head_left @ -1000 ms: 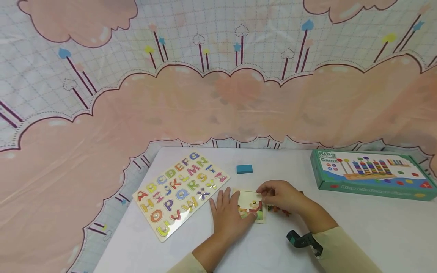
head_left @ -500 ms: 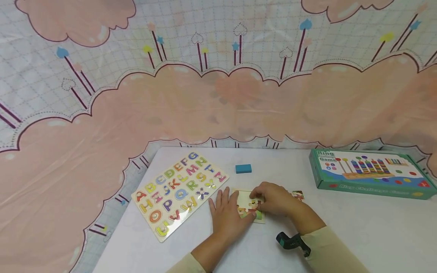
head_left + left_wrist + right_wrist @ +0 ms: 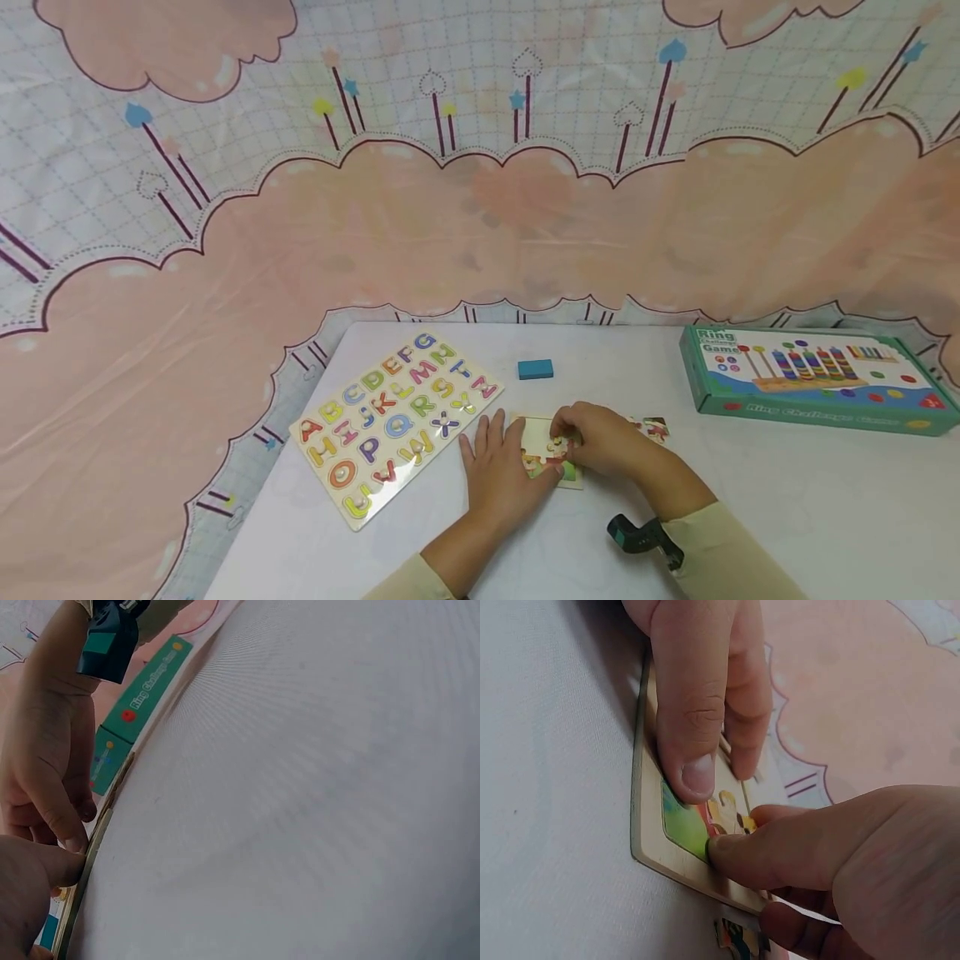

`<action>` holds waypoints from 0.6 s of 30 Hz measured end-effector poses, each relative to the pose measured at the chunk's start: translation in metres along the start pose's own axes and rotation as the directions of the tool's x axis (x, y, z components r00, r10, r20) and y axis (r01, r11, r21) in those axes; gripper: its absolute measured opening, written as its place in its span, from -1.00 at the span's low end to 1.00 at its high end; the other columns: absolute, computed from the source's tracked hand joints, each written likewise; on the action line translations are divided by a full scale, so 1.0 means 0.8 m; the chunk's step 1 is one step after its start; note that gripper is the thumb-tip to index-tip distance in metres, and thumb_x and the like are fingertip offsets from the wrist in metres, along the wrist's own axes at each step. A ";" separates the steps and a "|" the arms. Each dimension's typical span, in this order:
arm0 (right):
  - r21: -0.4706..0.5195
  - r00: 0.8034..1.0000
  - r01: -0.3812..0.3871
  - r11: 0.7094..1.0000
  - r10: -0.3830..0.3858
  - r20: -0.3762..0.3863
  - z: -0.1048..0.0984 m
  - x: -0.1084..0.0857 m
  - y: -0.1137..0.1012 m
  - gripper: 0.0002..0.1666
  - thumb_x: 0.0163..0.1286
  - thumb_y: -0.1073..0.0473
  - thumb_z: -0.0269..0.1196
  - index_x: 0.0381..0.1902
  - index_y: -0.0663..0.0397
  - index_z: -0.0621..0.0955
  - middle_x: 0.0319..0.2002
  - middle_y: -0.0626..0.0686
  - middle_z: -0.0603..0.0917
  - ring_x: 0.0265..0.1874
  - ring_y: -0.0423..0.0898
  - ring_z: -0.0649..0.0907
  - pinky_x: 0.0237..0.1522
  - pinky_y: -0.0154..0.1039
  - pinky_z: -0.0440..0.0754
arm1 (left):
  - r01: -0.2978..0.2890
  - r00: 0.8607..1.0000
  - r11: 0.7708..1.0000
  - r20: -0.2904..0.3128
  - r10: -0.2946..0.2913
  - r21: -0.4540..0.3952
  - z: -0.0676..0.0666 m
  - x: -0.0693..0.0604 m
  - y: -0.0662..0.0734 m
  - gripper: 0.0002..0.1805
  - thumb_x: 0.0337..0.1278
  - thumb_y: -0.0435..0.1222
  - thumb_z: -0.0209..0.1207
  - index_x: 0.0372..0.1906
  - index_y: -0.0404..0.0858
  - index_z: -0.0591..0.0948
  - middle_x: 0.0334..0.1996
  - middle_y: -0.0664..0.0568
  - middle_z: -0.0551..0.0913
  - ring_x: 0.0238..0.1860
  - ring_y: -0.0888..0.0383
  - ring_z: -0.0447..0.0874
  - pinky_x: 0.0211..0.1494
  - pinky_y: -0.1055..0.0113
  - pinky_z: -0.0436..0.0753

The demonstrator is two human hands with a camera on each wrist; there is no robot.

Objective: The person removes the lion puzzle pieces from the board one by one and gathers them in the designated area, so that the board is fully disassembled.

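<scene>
A small wooden jigsaw board point(image 3: 536, 428), partly filled with animal-picture pieces, lies flat on the white table. My left hand point(image 3: 501, 477) rests on its left side with fingers spread, and the thumb presses the lower part of the picture. At the board's right side, my right hand point(image 3: 603, 440) pinches a puzzle piece point(image 3: 745, 823) between thumb and forefinger, down against the board. In the right wrist view the left thumb touches the green lower piece point(image 3: 684, 825) close by. The right hand hides some of the board.
Loose puzzle pieces point(image 3: 655, 429) lie right of the board, partly behind the right hand. An alphabet board point(image 3: 397, 427) lies to the left. A blue block point(image 3: 536, 369) sits behind, and a green Ring Challenge Game box point(image 3: 817, 379) stands at the back right.
My right hand has moved left from the loose pieces onto the board, carrying a puzzle piece, and uncovered loose pieces behind it. The left hand stays in place.
</scene>
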State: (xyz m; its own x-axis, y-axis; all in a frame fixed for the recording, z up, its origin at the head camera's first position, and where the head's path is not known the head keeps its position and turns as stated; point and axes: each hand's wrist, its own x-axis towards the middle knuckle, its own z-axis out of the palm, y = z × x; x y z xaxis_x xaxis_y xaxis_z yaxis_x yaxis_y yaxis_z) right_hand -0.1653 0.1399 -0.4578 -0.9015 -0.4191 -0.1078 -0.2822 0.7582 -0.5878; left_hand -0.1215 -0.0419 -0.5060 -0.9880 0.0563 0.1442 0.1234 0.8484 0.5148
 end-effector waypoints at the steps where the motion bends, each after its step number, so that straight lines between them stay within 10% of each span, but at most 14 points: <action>1: 0.012 1.000 0.006 1.000 -0.006 0.003 0.000 0.000 0.000 -0.66 0.27 0.40 0.50 -0.15 -0.10 0.67 -0.24 -0.12 0.63 -0.19 -0.11 0.58 0.06 0.00 0.65 | 0.001 1.000 1.000 0.002 -0.001 0.000 0.000 0.000 0.000 -0.07 0.06 0.20 0.45 0.45 -0.23 0.52 0.58 -0.26 0.31 0.64 -0.32 0.06 0.57 -0.49 -0.17; 18: 0.176 0.997 0.074 0.982 -0.070 -0.032 -0.003 -0.008 0.010 -0.79 0.52 0.35 0.25 -0.09 -0.12 0.64 -0.30 -0.14 0.65 -0.29 -0.14 0.58 -0.15 -0.17 0.59 | 0.016 0.999 1.000 0.040 -0.017 0.016 -0.004 0.000 0.001 -0.08 0.10 0.20 0.42 0.48 -0.20 0.50 0.61 -0.25 0.29 0.66 -0.30 0.03 0.59 -0.46 -0.17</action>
State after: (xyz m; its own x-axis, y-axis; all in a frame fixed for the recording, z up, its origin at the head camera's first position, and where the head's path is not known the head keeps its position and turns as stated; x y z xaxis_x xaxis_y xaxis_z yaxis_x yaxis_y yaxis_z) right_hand -0.1628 0.1497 -0.4602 -0.8897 -0.4546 -0.0407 -0.2863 0.6253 -0.7260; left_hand -0.1208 -0.0433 -0.5027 -0.9929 0.0632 0.1011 0.1058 0.8575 0.5034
